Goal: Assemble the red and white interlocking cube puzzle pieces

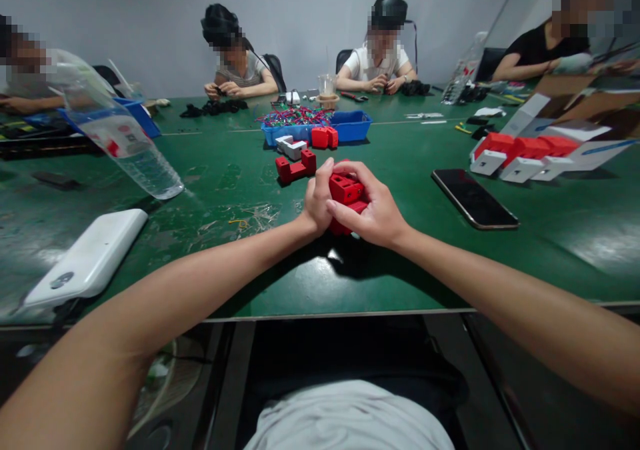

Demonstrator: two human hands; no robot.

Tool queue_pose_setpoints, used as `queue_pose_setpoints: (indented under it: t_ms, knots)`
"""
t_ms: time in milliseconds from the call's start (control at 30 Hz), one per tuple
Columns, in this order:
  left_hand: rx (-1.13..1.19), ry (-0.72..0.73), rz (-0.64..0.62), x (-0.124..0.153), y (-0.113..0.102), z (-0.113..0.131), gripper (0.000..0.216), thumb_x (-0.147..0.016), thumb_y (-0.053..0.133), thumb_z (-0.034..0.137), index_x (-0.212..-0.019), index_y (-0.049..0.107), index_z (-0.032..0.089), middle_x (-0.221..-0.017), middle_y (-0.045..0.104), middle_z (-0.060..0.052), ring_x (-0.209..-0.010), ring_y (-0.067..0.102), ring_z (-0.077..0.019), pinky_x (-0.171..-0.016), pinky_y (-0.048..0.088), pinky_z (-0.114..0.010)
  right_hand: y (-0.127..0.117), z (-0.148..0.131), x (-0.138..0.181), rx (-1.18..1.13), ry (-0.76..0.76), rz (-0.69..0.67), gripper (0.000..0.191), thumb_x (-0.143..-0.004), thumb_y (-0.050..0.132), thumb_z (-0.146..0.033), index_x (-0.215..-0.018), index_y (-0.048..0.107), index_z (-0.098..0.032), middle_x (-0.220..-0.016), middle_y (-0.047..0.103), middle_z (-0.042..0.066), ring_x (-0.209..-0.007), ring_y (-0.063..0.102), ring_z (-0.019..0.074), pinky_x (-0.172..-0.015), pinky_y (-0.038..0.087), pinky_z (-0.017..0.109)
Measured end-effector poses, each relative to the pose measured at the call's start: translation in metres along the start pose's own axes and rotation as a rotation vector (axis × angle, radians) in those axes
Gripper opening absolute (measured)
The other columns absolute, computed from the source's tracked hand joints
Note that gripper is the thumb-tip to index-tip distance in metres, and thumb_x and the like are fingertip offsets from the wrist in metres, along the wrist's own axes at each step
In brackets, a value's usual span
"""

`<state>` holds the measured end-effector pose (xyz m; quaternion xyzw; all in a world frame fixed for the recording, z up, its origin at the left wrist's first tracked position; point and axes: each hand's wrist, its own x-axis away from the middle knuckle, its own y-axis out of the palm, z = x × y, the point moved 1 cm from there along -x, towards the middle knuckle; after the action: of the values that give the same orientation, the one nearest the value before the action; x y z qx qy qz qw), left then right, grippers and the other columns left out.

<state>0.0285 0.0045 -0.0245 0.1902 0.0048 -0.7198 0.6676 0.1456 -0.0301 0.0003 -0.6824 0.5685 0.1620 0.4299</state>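
Note:
Close to the table's front edge, my left hand [318, 200] and my right hand [383, 213] are closed together around red block-like plastic parts [347, 189]. Small holes show in the upper part, and more red shows below it between my fingers. My palms hide the rest, so I cannot tell how many parts are held. Just beyond my left hand lies a red U-shaped plastic part [296, 167]. Behind that are a white U-shaped part [291, 147] and more red plastic parts [325, 137], beside a blue bin [353, 127] with thin coloured wires [295, 117].
A phone [475, 199] lies to the right, near white-and-red parts [530, 157] and open cardboard boxes [565, 97]. On the left are a tilted plastic bottle [133, 150] and a white power bank [90, 257]. Wire scraps [250, 220] litter the green table [400, 277]. Several people sit around it.

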Motion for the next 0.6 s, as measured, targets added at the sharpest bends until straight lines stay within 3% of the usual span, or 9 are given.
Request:
queue_pose_setpoints:
  t_ms: [233,467,600]
  knots:
    - [0.01,-0.044,-0.031,0.0037,0.0021,0.0064,0.05,-0.094,0.036,0.06,-0.076,0.059,0.02,-0.072,0.064,-0.003,-0.068,0.063,-0.0162,-0.064,0.054,-0.029,0.0049,-0.0071,0.0024,0.019,0.058,0.059,0.041,-0.078,0.068,-0.037,-0.113,0.053,-0.023,-0.111,0.066,0.006,-0.096,0.065,0.022,-0.088,0.053,0.037]
    - [0.091,-0.17,-0.039,0.0007,0.0058,0.0063,0.052,-0.095,0.031,0.061,-0.081,0.059,0.019,-0.075,0.067,-0.006,-0.072,0.066,-0.0183,-0.069,0.057,-0.032,0.0026,-0.0027,-0.0013,-0.031,0.246,0.023,0.05,-0.075,0.071,-0.048,-0.113,0.053,-0.022,-0.106,0.067,0.007,-0.089,0.066,0.0223,-0.083,0.054,0.039]
    - [0.069,-0.143,-0.038,0.002,0.0058,0.0063,0.054,-0.095,0.032,0.064,-0.076,0.057,0.02,-0.071,0.063,-0.004,-0.066,0.063,-0.0164,-0.065,0.056,-0.031,0.0017,-0.0068,-0.0002,0.018,0.221,0.02,0.045,-0.073,0.07,-0.041,-0.109,0.053,-0.02,-0.095,0.066,0.005,-0.078,0.063,0.02,-0.075,0.053,0.036]
